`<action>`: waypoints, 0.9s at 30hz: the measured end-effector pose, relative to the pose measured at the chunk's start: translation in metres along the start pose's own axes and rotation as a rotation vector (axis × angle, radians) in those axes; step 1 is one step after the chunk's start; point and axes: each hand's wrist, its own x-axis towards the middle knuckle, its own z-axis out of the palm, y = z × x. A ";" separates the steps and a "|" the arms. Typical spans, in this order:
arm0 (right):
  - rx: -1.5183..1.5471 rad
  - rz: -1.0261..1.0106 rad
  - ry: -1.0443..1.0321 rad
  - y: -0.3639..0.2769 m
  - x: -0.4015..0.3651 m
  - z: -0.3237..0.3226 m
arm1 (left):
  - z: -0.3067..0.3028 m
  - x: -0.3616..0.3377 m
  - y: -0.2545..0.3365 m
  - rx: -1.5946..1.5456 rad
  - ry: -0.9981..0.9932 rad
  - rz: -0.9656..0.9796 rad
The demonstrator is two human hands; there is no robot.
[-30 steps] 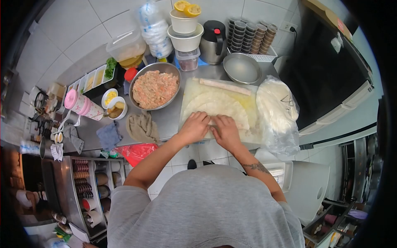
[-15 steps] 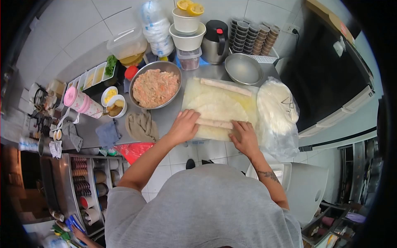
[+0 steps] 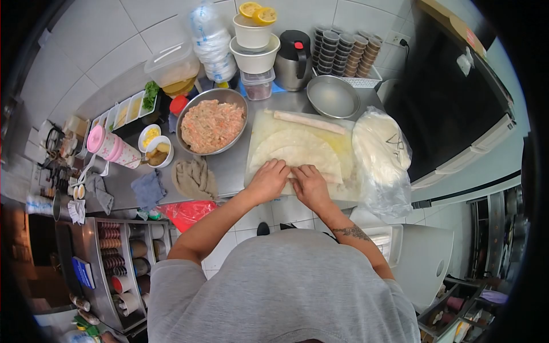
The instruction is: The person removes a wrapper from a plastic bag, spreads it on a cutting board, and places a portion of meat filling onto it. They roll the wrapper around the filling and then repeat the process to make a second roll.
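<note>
A thin pale round wrapper (image 3: 300, 146) lies on the light cutting board (image 3: 261, 127). My left hand (image 3: 270, 179) and my right hand (image 3: 309, 184) are side by side at the wrapper's near edge, fingers curled over it, almost touching each other. The near roll is mostly covered by my fingers, with part showing to the right of my right hand. A finished pale roll (image 3: 309, 122) rests along the board's far edge. Left of the board stands a metal bowl (image 3: 246, 119) of pinkish filling (image 3: 211, 124).
A plastic bag of wrappers (image 3: 380, 148) sits right of the board. Behind are an empty metal bowl (image 3: 333, 96), a steel jug (image 3: 294, 64), white tubs (image 3: 255, 54) and stacked cups (image 3: 337, 54). Cloths (image 3: 194, 177), small bowls (image 3: 159, 151) and a pink tumbler (image 3: 111, 144) are at left.
Both hands have moved inward along the near edge and now nearly meet at the middle. The wrapper's near edge is now more covered by my fingers. Another person's hand at lower left has mostly left view.
</note>
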 end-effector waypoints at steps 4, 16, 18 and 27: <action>-0.054 -0.033 -0.010 0.000 -0.002 -0.001 | -0.003 -0.004 -0.002 0.023 0.002 0.045; 0.011 -0.052 -0.087 -0.001 0.006 0.003 | -0.001 0.023 -0.028 -0.160 0.030 -0.285; -0.007 -0.050 -0.108 -0.002 0.005 0.000 | -0.007 0.025 -0.023 -0.176 0.089 -0.385; 0.021 -0.075 -0.118 0.000 0.009 -0.005 | -0.014 0.007 -0.026 -0.142 0.041 -0.206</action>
